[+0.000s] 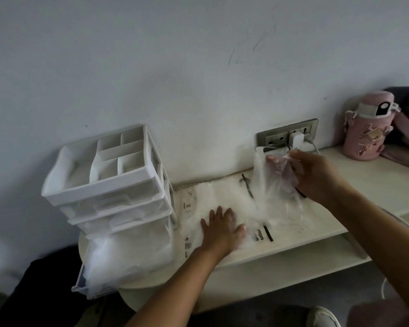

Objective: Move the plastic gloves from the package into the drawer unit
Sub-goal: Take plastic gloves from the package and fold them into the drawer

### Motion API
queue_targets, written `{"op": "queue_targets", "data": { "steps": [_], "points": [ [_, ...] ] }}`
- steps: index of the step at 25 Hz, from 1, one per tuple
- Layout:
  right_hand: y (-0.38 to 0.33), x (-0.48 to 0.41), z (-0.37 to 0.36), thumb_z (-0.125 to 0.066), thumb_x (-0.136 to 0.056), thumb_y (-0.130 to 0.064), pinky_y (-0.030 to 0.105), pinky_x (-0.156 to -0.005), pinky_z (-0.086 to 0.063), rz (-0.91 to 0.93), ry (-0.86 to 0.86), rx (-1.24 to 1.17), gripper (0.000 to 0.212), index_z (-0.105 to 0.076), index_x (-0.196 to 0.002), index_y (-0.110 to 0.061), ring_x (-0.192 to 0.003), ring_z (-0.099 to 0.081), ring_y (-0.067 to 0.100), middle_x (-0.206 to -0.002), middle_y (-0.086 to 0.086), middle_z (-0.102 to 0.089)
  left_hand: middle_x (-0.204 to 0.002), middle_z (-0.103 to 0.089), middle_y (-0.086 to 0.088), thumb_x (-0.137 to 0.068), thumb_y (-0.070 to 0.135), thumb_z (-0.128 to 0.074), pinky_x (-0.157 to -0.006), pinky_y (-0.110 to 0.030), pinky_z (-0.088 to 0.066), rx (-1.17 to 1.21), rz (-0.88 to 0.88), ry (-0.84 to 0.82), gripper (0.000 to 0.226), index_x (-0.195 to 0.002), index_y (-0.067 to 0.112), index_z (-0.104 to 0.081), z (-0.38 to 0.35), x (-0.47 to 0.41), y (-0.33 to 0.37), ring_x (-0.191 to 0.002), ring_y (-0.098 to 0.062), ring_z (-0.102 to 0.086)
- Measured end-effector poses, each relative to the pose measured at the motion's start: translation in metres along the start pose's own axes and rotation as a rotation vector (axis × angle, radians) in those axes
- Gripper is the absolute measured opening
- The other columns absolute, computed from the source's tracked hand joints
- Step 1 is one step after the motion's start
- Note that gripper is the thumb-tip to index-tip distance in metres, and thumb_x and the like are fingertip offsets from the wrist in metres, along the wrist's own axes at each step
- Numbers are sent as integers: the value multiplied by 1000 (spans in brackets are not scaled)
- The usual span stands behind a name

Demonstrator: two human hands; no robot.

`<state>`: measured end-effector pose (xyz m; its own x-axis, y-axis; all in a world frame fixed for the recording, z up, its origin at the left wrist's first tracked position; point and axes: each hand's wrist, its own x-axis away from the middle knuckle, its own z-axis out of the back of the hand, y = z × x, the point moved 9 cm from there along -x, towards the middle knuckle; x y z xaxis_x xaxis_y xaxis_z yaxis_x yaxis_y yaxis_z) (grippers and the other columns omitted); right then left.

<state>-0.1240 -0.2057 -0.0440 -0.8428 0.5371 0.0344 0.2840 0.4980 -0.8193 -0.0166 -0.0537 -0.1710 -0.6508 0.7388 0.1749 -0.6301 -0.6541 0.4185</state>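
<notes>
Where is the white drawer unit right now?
In the head view, the drawer unit stands at the left by the wall, beside the glove package that the left hand presses. Its bottom drawer is pulled out, stuffed with clear plastic.

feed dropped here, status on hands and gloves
Left hand flat on package. Right hand pinching a glove, raised above it. Bottom drawer open, gloves already inside. Nothing seen between.

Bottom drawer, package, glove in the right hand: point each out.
bottom drawer (80, 279): head view, clear front wall.
package (189, 206): head view, printed left end.
glove (266, 185): head view, hanging film beside the right hand (316, 175).
</notes>
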Motion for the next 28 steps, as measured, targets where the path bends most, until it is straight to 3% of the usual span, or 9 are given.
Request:
{"op": "queue_targets", "data": {
  "steps": [3, 5, 8, 11, 15, 19, 21, 26, 28],
  "points": [
    [0, 6, -20, -30, -96, -10, 28, -63, -58, -60, -90, 1, 56, -70, -57, -4, -70, -71, 18, -63, 10, -69, -144, -40, 9, -84, 73, -39, -107, -27, -26, 654, 27, 4, 82, -144, 17, -38, 27, -5, 9, -133, -10, -37],
    [3, 8, -28, -32, -95, -13, 30, -72, -58, -84, -144, 74, 56, -71, -56, -6, -82, -71, 23, -79, 15, -72, -149, -39, 7, -53, 96, -42, -115, -32, -22, 950, 17, -26, 120, -146, 20, -35, 41, -12, 14, -137, -10, -33],
    [15, 7, -35, -40, -91, -14, 25, -67, -56, -155, -171, 90, 38, -64, -63, -7, -66, -68, 18, -65, 8, -68, -149, -39, -1, -31, 93, -60, -119, -36, -13, 1173, -64, -180, 142, -147, 16, -32, 50, -17, 32, -140, -15, -30],
    [32, 4, -46, -51, -84, -16, 27, -69, -55, -274, -219, 56, 21, -56, -95, 1, -70, -66, 20, -76, 11, -67, -147, -43, -7, -41, 84, -68, -120, -41, -15, 1277, -158, -380, 128, -145, 15, -37, 45, -10, 49, -137, -20, -38],
    [39, -5, -56, -46, -90, -13, 27, -66, -57, -278, -255, 47, 16, -58, -87, -2, -68, -68, 19, -77, 11, -69, -134, -56, -8, -44, 78, -72, -110, -39, -37, 1362, -135, -474, 115, -138, 17, -45, 31, -2, 51, -126, -21, -53],
    [43, -16, -58, -47, -88, -12, 37, -86, -54, -246, -277, 20, 13, -53, -87, -1, -86, -68, 26, -94, 21, -66, -137, -52, -12, -50, 77, -71, -114, -50, -28, 1444, -141, -554, 100, -129, 19, -52, 24, -4, 49, -134, -32, -42],
    [45, -19, -61, -44, -91, -14, 38, -85, -56, -269, -289, 14, 17, -53, -91, 0, -91, -69, 26, -99, 22, -68, -131, -55, -10, -50, 67, -80, -108, -41, -39, 1546, -92, -572, 92, -123, 16, -59, 21, -3, 44, -128, -28, -49],
    [42, -35, -35, -39, -100, -22, 36, -81, -56, -156, -60, 286, 34, -56, -105, 7, -83, -69, 24, -97, 19, -71, -115, -61, -17, -73, 27, -79, -96, -38, -47, 1597, -22, -259, 42, -108, 6, -68, 34, -25, 17, -103, -26, -58],
    [38, -38, -24, -53, -92, -41, 45, -86, -53, -107, -18, 580, 51, -61, -108, 6, -83, -68, 32, -99, 22, -70, -88, -61, -14, -81, 27, -74, -76, -31, -51, 1447, 55, -38, 23, -87, 7, -66, 49, -29, -4, -77, -20, -59]
  ]
}}
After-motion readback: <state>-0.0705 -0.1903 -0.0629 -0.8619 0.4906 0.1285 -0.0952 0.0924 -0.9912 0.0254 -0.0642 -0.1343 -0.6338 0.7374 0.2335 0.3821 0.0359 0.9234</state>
